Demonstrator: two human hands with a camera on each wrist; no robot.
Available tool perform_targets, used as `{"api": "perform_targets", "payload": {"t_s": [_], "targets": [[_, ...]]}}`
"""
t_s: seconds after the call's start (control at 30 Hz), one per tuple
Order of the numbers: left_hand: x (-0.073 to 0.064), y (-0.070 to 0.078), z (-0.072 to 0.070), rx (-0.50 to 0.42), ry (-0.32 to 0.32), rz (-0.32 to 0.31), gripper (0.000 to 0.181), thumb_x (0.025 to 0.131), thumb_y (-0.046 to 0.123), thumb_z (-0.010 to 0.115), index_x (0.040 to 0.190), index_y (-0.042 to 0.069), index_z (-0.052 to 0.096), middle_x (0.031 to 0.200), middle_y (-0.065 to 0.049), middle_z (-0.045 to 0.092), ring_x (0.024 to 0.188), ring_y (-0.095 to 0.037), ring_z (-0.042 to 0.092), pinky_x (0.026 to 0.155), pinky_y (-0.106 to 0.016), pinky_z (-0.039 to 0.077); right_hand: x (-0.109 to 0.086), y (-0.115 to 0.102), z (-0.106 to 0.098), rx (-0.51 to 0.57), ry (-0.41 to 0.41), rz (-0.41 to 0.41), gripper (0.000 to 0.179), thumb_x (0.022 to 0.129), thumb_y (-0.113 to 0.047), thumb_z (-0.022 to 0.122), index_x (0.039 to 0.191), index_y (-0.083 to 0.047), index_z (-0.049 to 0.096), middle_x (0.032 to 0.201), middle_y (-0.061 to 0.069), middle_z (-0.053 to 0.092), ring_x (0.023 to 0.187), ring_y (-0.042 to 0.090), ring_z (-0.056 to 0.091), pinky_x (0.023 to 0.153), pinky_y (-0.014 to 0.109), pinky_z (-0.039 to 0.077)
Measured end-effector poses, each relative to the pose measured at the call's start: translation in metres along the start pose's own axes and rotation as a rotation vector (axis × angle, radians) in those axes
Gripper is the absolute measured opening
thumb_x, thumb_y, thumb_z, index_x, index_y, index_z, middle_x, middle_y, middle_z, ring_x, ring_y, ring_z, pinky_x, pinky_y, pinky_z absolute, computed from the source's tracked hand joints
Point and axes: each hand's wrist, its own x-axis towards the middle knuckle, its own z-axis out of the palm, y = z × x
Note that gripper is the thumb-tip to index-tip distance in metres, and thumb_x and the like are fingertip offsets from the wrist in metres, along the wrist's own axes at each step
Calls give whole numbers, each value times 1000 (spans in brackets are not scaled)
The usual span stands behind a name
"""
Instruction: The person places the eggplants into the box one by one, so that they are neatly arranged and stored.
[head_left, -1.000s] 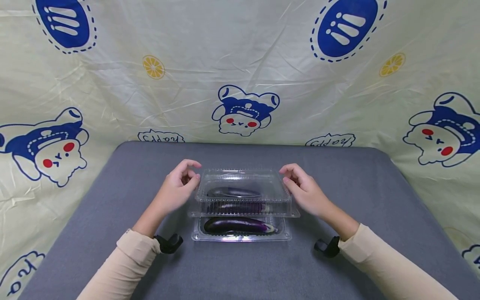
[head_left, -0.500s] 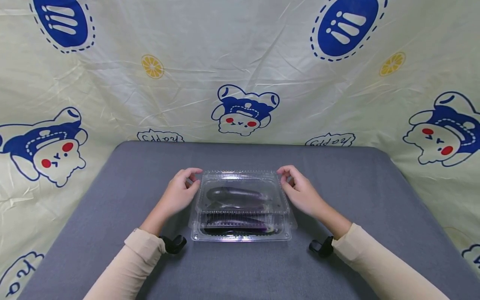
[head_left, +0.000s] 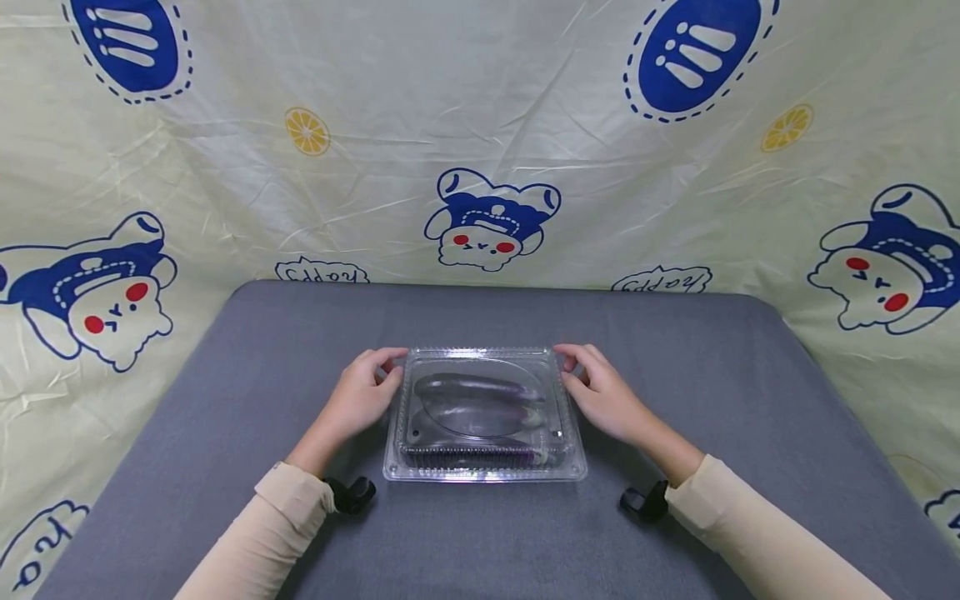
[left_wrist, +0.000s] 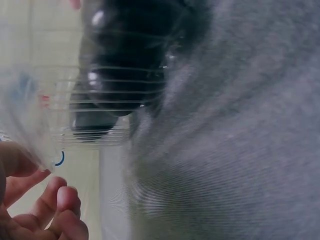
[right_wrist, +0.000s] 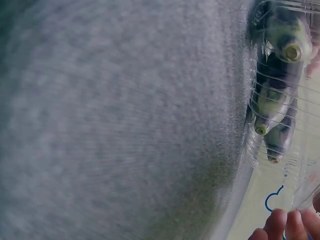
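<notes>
A clear plastic box sits on the table in the head view, its lid [head_left: 486,354] over the base [head_left: 483,477]. Inside, dark purple eggplants [head_left: 480,390] show through the plastic; the right wrist view shows several green-capped eggplant ends [right_wrist: 280,95]. My left hand [head_left: 365,392] pinches the lid at its far left corner, thumb and index finger at the edge. At the far right corner, my right hand [head_left: 603,393] pinches the lid the same way. In the left wrist view, the clear lid edge [left_wrist: 30,125] lies against the fingers [left_wrist: 67,200].
The box rests on a grey cloth-covered table [head_left: 480,542]. Behind it hangs a pale curtain [head_left: 375,208] printed with cartoon figures and orange slices. A black strap mount [head_left: 352,495] sits at the left wrist and another mount [head_left: 645,502] at the right.
The lid has come down and toward the person, from raised and tilted to level over the base, covering the front eggplant. Both hands have lowered with it.
</notes>
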Motion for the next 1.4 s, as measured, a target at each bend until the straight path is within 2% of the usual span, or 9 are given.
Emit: {"api": "perform_targets", "payload": {"t_s": [0.23, 0.57, 0.7, 0.83, 0.9, 1.03, 1.13, 1.23, 1.4], "targets": [[-3, -4, 6, -30, -5, -34, 36, 102, 18, 51, 137, 16, 59, 85, -7, 64, 70, -15, 54, 63, -29, 45, -7, 2, -2, 73, -96, 71, 47, 106, -19, 44, 152, -14, 38, 94, 8, 61, 72, 18, 57, 60, 29, 50], [-7, -6, 12, -41, 32, -25, 36, 105, 22, 47, 139, 19, 57, 73, -3, 53, 64, -14, 47, 59, -29, 41, -13, 1, -6, 224, -222, 116, 59, 104, -15, 46, 158, -17, 25, 60, 7, 52, 53, 19, 54, 54, 34, 50], [-8, -7, 14, -50, 60, -25, 34, 105, 23, 48, 137, 19, 60, 80, -6, 62, 71, -17, 53, 65, -31, 46, -13, 3, -5, 258, -214, 103, 58, 104, -15, 45, 158, -14, 25, 60, 6, 52, 52, 18, 53, 52, 33, 49], [-9, -9, 13, -114, 26, -38, 37, 105, 21, 45, 140, 19, 58, 102, -7, 68, 89, -17, 57, 80, -32, 47, -14, 5, -3, 268, -191, 85, 56, 104, -13, 44, 157, -11, 26, 62, 4, 55, 53, 17, 52, 53, 32, 49], [-11, -9, 11, -181, -18, -56, 41, 104, 15, 43, 143, 19, 55, 100, -8, 66, 86, -17, 56, 77, -32, 48, -15, 6, -2, 273, -184, 80, 56, 105, -13, 44, 157, -11, 26, 64, 4, 57, 53, 16, 52, 53, 33, 49], [-16, -9, 6, -298, -104, -90, 51, 99, 8, 42, 149, 18, 47, 81, -6, 53, 68, -15, 49, 63, -27, 44, -16, 8, 0, 266, -173, 78, 54, 106, -16, 44, 157, -12, 27, 68, 3, 59, 56, 14, 53, 53, 33, 49], [-20, -9, 4, -329, -141, -96, 53, 101, 9, 43, 152, 20, 42, 76, -3, 50, 63, -13, 47, 59, -26, 43, -17, 8, 0, 261, -174, 76, 54, 107, -18, 44, 157, -13, 27, 72, 3, 57, 60, 13, 53, 54, 32, 50], [-24, -10, 6, -342, -142, -93, 52, 103, 11, 43, 153, 20, 39, 74, -1, 49, 63, -12, 48, 59, -26, 44, -17, 7, 0, 265, -176, 74, 53, 107, -18, 44, 157, -13, 27, 75, 5, 57, 63, 12, 54, 57, 30, 51], [-29, -11, 10, -346, -102, -74, 48, 104, 12, 44, 152, 16, 41, 79, -4, 55, 71, -12, 53, 65, -25, 46, -19, 9, -3, 354, -226, 54, 59, 104, -9, 43, 159, -10, 20, 77, 6, 54, 65, 14, 52, 60, 29, 50]]}}
